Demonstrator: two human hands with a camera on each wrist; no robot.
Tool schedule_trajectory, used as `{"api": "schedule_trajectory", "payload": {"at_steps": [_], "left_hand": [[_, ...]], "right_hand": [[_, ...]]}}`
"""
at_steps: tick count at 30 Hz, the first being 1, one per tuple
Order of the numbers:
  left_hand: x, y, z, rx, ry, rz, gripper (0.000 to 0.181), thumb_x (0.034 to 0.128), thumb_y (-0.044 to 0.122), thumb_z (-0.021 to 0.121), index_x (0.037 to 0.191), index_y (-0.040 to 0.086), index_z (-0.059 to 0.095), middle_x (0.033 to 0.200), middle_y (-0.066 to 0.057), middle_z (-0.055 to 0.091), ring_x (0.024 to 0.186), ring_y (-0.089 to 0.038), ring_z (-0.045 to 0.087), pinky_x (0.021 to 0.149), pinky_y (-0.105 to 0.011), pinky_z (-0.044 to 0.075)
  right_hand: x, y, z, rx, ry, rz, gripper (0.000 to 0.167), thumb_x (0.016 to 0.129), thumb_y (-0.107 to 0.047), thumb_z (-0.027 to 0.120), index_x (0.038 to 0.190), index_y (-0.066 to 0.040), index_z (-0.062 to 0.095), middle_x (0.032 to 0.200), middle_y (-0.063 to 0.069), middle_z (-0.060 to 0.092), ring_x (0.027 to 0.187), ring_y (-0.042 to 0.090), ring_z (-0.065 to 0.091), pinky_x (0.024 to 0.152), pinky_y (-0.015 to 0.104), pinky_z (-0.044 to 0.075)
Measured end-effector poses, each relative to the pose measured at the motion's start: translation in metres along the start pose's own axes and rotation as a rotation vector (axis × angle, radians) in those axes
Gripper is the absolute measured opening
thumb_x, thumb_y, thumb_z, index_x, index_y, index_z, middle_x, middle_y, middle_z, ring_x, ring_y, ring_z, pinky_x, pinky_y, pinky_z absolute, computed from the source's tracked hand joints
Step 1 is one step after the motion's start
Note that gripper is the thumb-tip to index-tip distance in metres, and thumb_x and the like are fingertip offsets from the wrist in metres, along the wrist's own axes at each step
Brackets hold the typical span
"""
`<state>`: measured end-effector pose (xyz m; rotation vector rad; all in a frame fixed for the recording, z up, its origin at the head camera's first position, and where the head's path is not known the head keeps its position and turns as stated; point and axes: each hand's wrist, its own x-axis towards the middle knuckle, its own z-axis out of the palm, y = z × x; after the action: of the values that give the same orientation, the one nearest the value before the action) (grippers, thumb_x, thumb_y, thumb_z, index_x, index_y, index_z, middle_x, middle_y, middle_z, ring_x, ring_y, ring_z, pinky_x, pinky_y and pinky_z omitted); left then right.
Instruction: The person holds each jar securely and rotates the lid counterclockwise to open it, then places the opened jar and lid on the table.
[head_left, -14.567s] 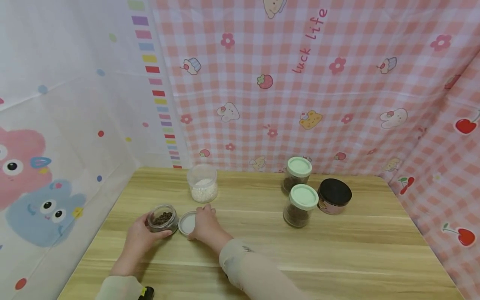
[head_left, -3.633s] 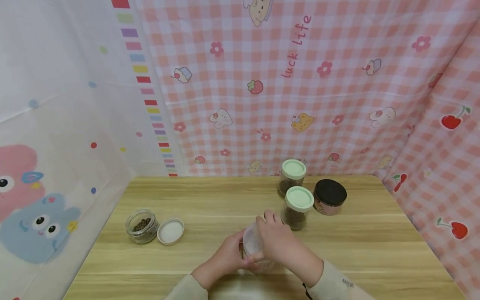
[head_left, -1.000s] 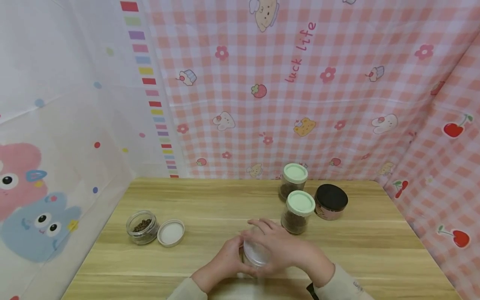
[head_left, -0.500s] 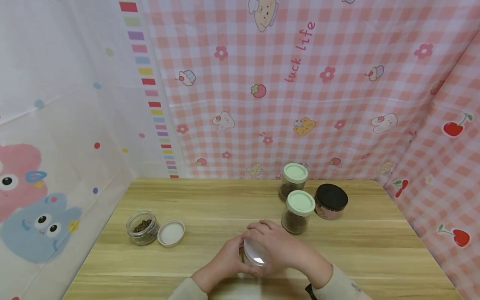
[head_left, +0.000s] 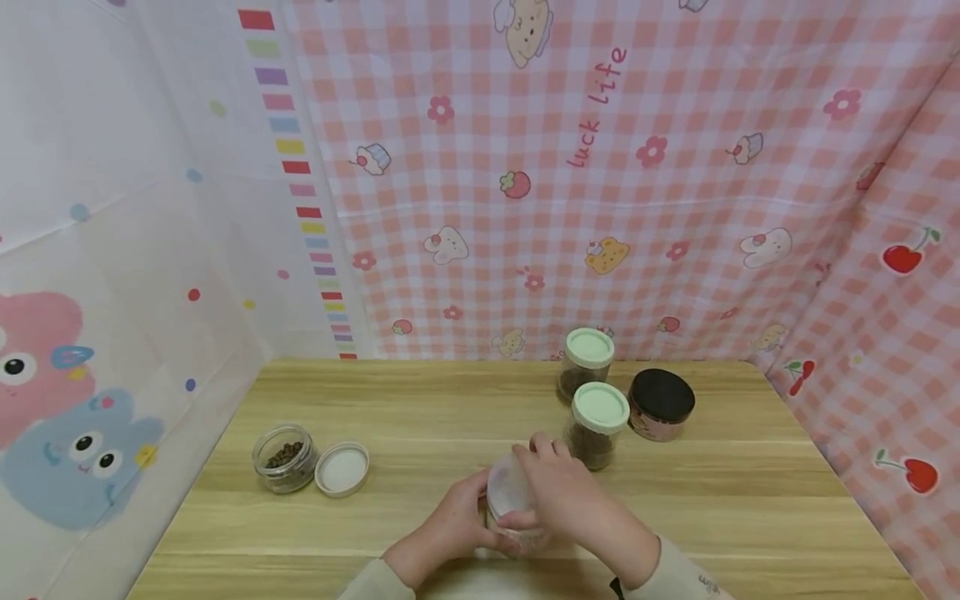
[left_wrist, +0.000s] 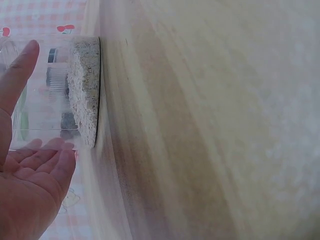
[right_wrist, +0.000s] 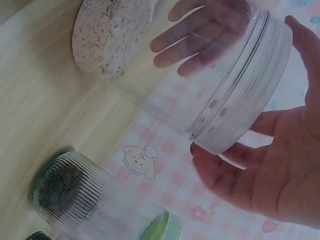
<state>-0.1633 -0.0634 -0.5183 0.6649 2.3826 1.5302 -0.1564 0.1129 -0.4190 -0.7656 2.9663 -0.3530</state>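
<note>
Near the front of the table stands a clear plastic jar (right_wrist: 160,97), with white flakes (left_wrist: 85,92) filling its lower part. A clear lid (right_wrist: 252,102) sits on its mouth. My left hand (head_left: 455,523) wraps round the jar's side, thumb toward the front. In the left wrist view the jar's base rests on the wood. From the right, my right hand (head_left: 566,500) grips the lid's rim, fingertips on the far side and thumb on the near side. The right wrist view shows my left fingers through the jar's wall.
At left, an open glass jar (head_left: 286,471) of brown pellets stands beside its upturned white lid (head_left: 342,469). Close beyond my right hand are two green-lidded jars, one nearer (head_left: 596,429) and one farther (head_left: 587,367). A black-lidded tub (head_left: 662,404) stands to their right.
The flake jar, lidless at the back left 14.6 s ago, is now in front, lidded. My hands have left the pellet jar and its lid. Lately my right hand has shifted round the lid.
</note>
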Motion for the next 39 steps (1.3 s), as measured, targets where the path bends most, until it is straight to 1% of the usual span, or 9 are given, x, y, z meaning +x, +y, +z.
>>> {"api": "schedule_trajectory", "payload": {"at_steps": [9, 13, 17, 20, 26, 30, 34, 37, 39], "left_hand": [[-0.0013, 0.0014, -0.0008, 0.026, -0.002, 0.011, 0.094, 0.0589, 0.033, 0.090, 0.139, 0.015, 0.043, 0.136, -0.001, 0.053, 0.123, -0.019, 0.051, 0.102, -0.027, 0.044], [-0.0018, 0.0012, -0.0015, 0.003, -0.005, 0.017, 0.091, 0.0589, 0.030, 0.090, 0.136, 0.015, 0.045, 0.132, 0.000, 0.055, 0.120, -0.018, 0.053, 0.101, -0.027, 0.044], [-0.0018, 0.0025, -0.0019, 0.007, -0.007, 0.006, 0.090, 0.0590, 0.031, 0.090, 0.137, 0.018, 0.046, 0.130, 0.001, 0.057, 0.118, -0.016, 0.054, 0.101, -0.027, 0.045], [-0.0017, 0.0028, -0.0021, 0.021, -0.006, 0.005, 0.090, 0.0589, 0.032, 0.090, 0.136, 0.017, 0.046, 0.130, 0.001, 0.057, 0.118, -0.016, 0.054, 0.101, -0.027, 0.044], [-0.0025, 0.0028, -0.0028, 0.073, 0.003, 0.025, 0.090, 0.0604, 0.033, 0.089, 0.136, 0.010, 0.046, 0.132, -0.003, 0.056, 0.119, -0.017, 0.053, 0.101, -0.027, 0.044], [-0.0015, 0.0026, -0.0027, 0.017, -0.006, 0.019, 0.091, 0.0593, 0.031, 0.090, 0.137, 0.015, 0.045, 0.131, -0.001, 0.056, 0.119, -0.017, 0.054, 0.101, -0.026, 0.044], [-0.0005, 0.0023, -0.0020, -0.018, -0.016, -0.007, 0.093, 0.0583, 0.031, 0.090, 0.139, 0.022, 0.044, 0.132, 0.004, 0.055, 0.119, -0.014, 0.053, 0.102, -0.025, 0.043], [-0.0003, 0.0022, -0.0015, -0.021, -0.017, -0.013, 0.094, 0.0585, 0.030, 0.090, 0.140, 0.022, 0.043, 0.133, 0.004, 0.054, 0.120, -0.014, 0.052, 0.103, -0.026, 0.042], [-0.0005, 0.0025, -0.0012, 0.000, -0.012, -0.006, 0.093, 0.0597, 0.031, 0.090, 0.139, 0.019, 0.044, 0.133, 0.002, 0.055, 0.120, -0.015, 0.052, 0.102, -0.026, 0.043]], "right_hand": [[-0.0027, 0.0104, -0.0013, 0.078, -0.066, -0.291, 0.081, 0.065, -0.048, 0.081, 0.134, -0.024, 0.047, 0.143, 0.005, 0.042, 0.133, 0.031, 0.036, 0.100, 0.053, 0.041], [-0.0026, 0.0091, 0.0002, 0.096, -0.050, -0.208, 0.088, 0.066, -0.050, 0.081, 0.140, -0.019, 0.043, 0.145, 0.012, 0.036, 0.133, 0.038, 0.034, 0.096, 0.059, 0.042], [0.0006, 0.0054, 0.0027, 0.042, -0.003, -0.089, 0.092, 0.064, -0.056, 0.080, 0.137, -0.012, 0.047, 0.133, 0.016, 0.045, 0.119, 0.039, 0.046, 0.083, 0.055, 0.050], [0.0021, 0.0053, 0.0021, 0.027, 0.007, -0.114, 0.086, 0.062, -0.053, 0.082, 0.133, -0.015, 0.052, 0.128, 0.010, 0.052, 0.116, 0.034, 0.050, 0.081, 0.050, 0.052], [-0.0017, 0.0078, -0.0016, 0.094, -0.073, -0.251, 0.084, 0.065, -0.048, 0.081, 0.137, -0.022, 0.046, 0.146, 0.005, 0.041, 0.135, 0.035, 0.034, 0.104, 0.057, 0.035], [-0.0017, 0.0066, -0.0002, 0.081, -0.038, -0.146, 0.093, 0.065, -0.056, 0.079, 0.140, -0.017, 0.042, 0.146, 0.014, 0.035, 0.131, 0.039, 0.035, 0.094, 0.059, 0.043], [0.0014, 0.0035, 0.0023, 0.038, 0.013, -0.021, 0.099, 0.060, -0.063, 0.078, 0.137, -0.009, 0.047, 0.131, 0.019, 0.044, 0.116, 0.038, 0.045, 0.078, 0.052, 0.052], [0.0025, 0.0025, 0.0028, 0.029, 0.013, -0.032, 0.093, 0.060, -0.057, 0.082, 0.133, -0.007, 0.051, 0.125, 0.016, 0.048, 0.113, 0.035, 0.045, 0.076, 0.049, 0.052], [0.0020, 0.0021, 0.0021, 0.023, -0.006, -0.093, 0.089, 0.060, -0.053, 0.083, 0.131, -0.010, 0.052, 0.126, 0.013, 0.049, 0.115, 0.033, 0.045, 0.082, 0.048, 0.051]]}}
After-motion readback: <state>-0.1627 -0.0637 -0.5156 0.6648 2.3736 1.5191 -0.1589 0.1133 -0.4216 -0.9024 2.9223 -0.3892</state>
